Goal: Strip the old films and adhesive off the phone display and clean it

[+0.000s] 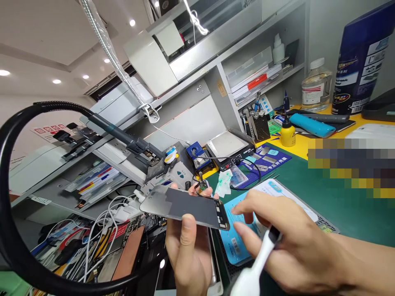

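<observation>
My left hand (187,255) grips a phone screen (191,207) by its long edges, thumb in front and fingers behind. The screen is tilted. Its dark grey back faces me, and small connector parts show at its right end. My right hand (296,234) is just right of that end, thumb and forefinger apart, not touching it. Tucked in its curled lower fingers is a white-handled tool (259,263) with a black section; its kind is unclear. Behind the hands lies a blue packet (236,246).
A green mat (327,189) covers the bench. A black cable (6,246) loops across the left, near tangled white cables (108,222) and loose parts. Behind stand a blue tool holder (197,152), a flat heating plate (228,144), a yellow bottle (288,133) and a clear bottle (316,88).
</observation>
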A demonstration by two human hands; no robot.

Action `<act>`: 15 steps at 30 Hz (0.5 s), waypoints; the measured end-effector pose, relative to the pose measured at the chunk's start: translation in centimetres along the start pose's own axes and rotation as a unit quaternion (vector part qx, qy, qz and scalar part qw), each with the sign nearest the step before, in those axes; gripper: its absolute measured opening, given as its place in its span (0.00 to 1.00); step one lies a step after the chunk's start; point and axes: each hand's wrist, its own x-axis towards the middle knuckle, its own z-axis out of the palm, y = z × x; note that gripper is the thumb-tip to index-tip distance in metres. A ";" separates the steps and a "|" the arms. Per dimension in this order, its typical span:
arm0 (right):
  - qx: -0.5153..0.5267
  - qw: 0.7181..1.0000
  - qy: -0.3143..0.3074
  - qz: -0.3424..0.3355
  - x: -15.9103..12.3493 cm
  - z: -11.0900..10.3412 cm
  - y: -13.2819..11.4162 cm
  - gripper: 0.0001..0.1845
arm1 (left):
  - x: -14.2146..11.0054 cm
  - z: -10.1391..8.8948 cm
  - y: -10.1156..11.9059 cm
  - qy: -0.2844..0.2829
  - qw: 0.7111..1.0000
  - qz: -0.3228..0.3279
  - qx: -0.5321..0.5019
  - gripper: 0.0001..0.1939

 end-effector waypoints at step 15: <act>0.304 0.846 -0.280 0.337 3.0 -1.6 0.4 0.18 | 0.3 -0.3 2.0 -0.096 0.970 -0.201 -0.093 0.29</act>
